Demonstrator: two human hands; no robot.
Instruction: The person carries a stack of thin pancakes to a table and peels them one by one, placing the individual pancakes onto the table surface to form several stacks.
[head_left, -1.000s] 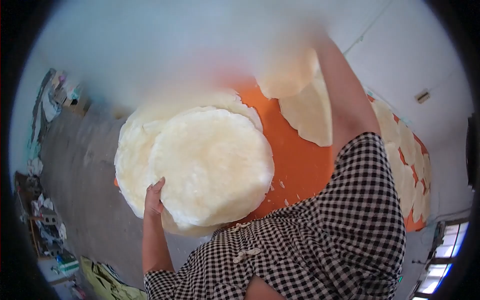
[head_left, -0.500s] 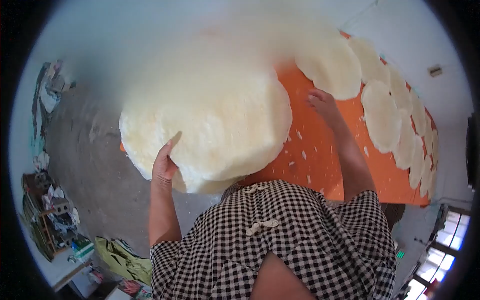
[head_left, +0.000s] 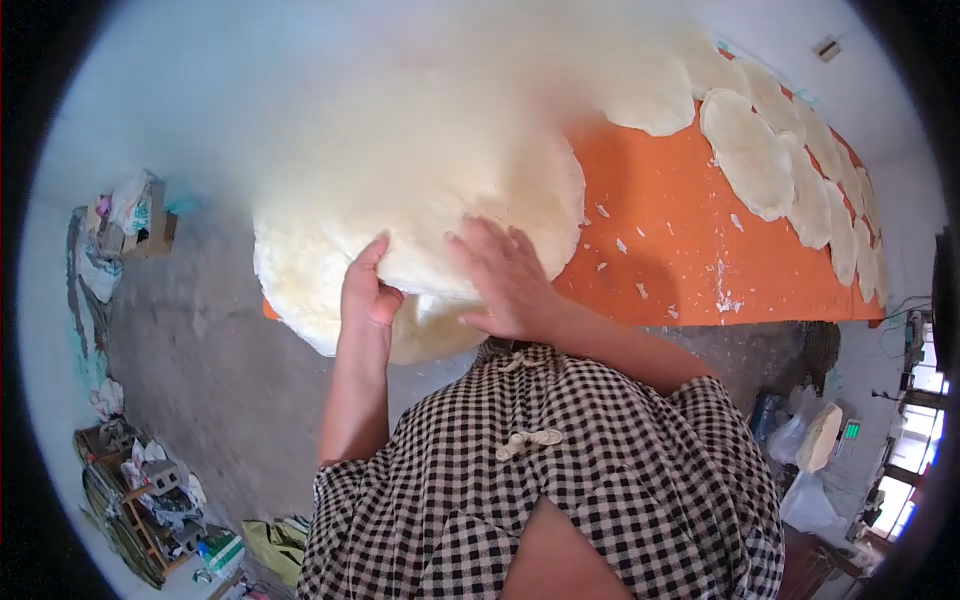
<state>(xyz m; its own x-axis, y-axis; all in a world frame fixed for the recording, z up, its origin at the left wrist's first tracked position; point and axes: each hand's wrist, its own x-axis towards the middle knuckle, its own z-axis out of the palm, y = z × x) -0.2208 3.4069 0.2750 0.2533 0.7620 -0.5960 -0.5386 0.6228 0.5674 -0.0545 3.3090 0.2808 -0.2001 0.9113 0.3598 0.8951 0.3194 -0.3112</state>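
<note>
We have both hands at the near edge of a broad pile of pale, round, flat sheets [head_left: 330, 250]. The pile lies on the left part of the orange-topped table [head_left: 650, 240], with its near side reaching out past the table's near edge over the grey floor [head_left: 220, 380]. Our left hand [head_left: 370, 290] grips the near edge of the pile: its thumb lies on the upper surface and its fingers curl at the rim, partly hidden. Our right hand [head_left: 503, 275] is just beside it on the right, its grip open, with the fingers spread over the near part of the pile; we cannot tell how firmly they press. Below the two hands, a fold or lower layer of the pile curves downward. The far part of the pile is lost in blur.

To the right of the pile, white scraps [head_left: 641, 291] are scattered on the table, with a denser patch [head_left: 728, 302] near its near edge. Beyond them, single round sheets [head_left: 748, 155] lie overlapping along the far edge and towards the right end. On the floor side at the lower right we see pale plastic bags [head_left: 810, 503], and at the lower left, mixed clutter [head_left: 165, 490].
</note>
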